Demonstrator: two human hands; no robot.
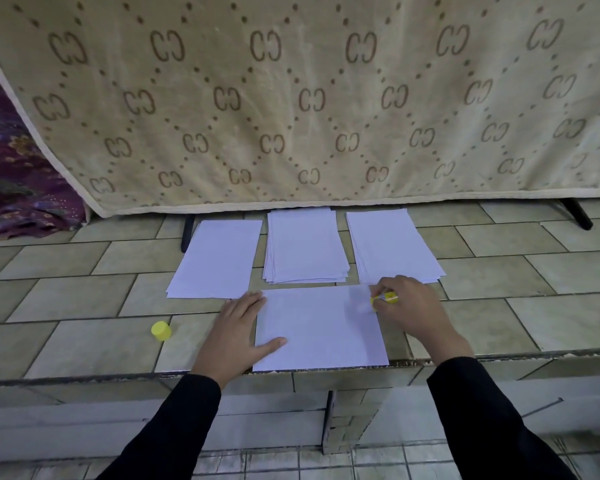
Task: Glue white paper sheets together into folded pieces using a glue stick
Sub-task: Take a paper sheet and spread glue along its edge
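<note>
Clearly, "CC" monograms (265, 45) dot the blanket (326, 109) behind paper stacks (305, 247).

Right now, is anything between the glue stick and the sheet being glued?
Nothing visible: the right hand holds the glue stick at the right edge of the sheet; the yellow cap lies apart, left.

Four lots of white paper are lying mid-frame: one single sheet (321, 329) at lower centre and, above it, a left pile (215, 259), a middle stack (305, 247) and a right stack (392, 245). One glue stick (385, 299) is showing at centre right and one yellow cap (161, 330) is sitting at centre left. Two hands, a left hand (238, 327) and a right hand (413, 306), are showing at lower centre.
</note>
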